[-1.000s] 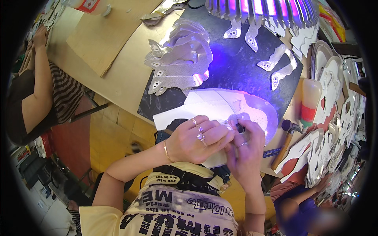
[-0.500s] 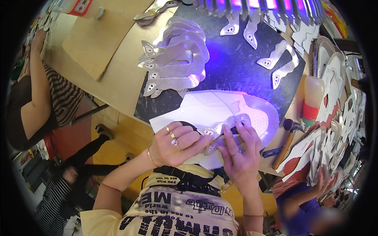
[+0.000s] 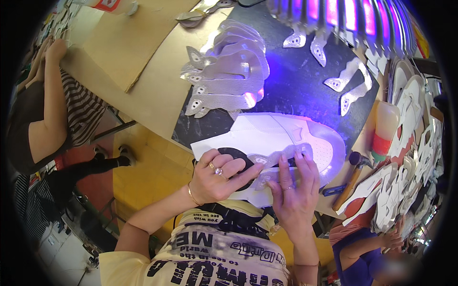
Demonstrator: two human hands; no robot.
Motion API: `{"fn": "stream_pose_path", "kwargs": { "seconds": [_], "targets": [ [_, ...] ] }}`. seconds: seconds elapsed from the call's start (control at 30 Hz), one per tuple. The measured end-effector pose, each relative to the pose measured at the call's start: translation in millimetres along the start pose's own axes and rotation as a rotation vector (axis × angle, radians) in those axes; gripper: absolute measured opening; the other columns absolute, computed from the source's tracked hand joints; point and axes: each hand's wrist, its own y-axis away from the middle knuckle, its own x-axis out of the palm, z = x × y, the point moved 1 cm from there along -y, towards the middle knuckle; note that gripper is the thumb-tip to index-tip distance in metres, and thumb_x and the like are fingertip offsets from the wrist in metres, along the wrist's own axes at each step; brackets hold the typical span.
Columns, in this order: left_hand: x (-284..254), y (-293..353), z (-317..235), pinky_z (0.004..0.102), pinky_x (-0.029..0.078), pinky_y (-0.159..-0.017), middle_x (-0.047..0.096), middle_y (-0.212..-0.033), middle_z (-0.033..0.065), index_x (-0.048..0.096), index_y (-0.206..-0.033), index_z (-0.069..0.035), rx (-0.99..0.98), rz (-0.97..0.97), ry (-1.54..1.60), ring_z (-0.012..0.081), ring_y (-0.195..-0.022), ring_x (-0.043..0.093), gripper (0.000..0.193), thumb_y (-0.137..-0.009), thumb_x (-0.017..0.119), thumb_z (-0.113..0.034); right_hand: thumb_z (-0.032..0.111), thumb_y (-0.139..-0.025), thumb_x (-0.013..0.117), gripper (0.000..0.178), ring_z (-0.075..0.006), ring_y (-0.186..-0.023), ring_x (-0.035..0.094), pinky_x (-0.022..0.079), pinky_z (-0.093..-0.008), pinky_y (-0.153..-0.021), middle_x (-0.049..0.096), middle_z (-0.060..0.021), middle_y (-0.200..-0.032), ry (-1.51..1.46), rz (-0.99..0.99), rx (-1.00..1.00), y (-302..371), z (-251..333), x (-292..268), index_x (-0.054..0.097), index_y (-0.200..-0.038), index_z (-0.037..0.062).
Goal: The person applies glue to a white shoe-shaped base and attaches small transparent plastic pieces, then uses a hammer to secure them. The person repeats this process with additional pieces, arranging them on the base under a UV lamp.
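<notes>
Newly parted: left hand [image 3: 217,175], one finger out, at silver piece's [image 3: 273,158] nine o'clock; right hand [image 3: 296,190], fingers slightly apart, atop; likely positioned.

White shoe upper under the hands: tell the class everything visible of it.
The white shoe upper looks like smooth leather or synthetic, with seamed panels, tiny holes at the toe and a glossy, greyish toe rim. Its middle shows dark; opening or lining, I cannot tell. It lies spread, toe rightward, partly on the dark board, toe tinged purple. A silver piece lies over it; the left hand and right hand touch that piece.
</notes>
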Motion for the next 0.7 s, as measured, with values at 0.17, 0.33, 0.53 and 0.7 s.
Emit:
{"fn": "stream_pose_path", "kwargs": {
  "seconds": [0.17,0.33,0.53,0.7],
  "targets": [
    [-3.2,15.3,-6.2,0.0332,0.033,-0.079,0.045,-0.09,-0.0047,0.075,-0.118,-0.026,-0.106,0.027,-0.03,0.0138,-0.08,0.046,0.045,-0.075,0.079,-0.039,0.033,-0.09,0.071,0.05,-0.0391,-0.128,0.047,0.042,-0.0504,-0.106,0.051,-0.018,-0.136,0.001,0.006,-0.002,0.9,-0.3,0.0,0.064,-0.133,0.0093],
    [-0.4,19.0,-9.4,0.0355,0.03,-0.082,0.044,-0.092,-0.0041,0.072,-0.124,-0.028,-0.143,0.089,-0.069,0.0147,-0.082,0.045,0.051,-0.077,0.075,-0.05,0.031,-0.091,0.069,0.049,-0.0415,-0.13,0.046,0.04,-0.0517,-0.106,0.05,-0.0194,-0.137,-0.024,0.012,0.003,1.1,-0.5,-0.2,0.063,-0.134,0.0085],
    [5.0,16.6,-12.9,0.0357,0.03,-0.082,0.047,-0.096,-0.005,0.069,-0.128,-0.028,-0.163,0.085,-0.076,0.0135,-0.083,0.044,0.053,-0.082,0.07,-0.055,0.031,-0.092,0.069,0.049,-0.0412,-0.13,0.045,0.041,-0.0509,-0.106,0.049,-0.0194,-0.137,-0.009,0.023,-0.001,0.6,0.7,-2.3,0.063,-0.134,0.0072],
    [5.6,16.3,-13.9,0.0377,0.028,-0.082,0.044,-0.093,-0.0038,0.069,-0.128,-0.03,-0.193,0.093,-0.062,0.0162,-0.083,0.043,0.055,-0.08,0.071,-0.057,0.03,-0.092,0.069,0.05,-0.0418,-0.131,0.044,0.041,-0.0509,-0.106,0.048,-0.0196,-0.138,-0.009,0.015,-0.005,0.0,1.6,-2.4,0.061,-0.135,0.0061]
  ]
}}
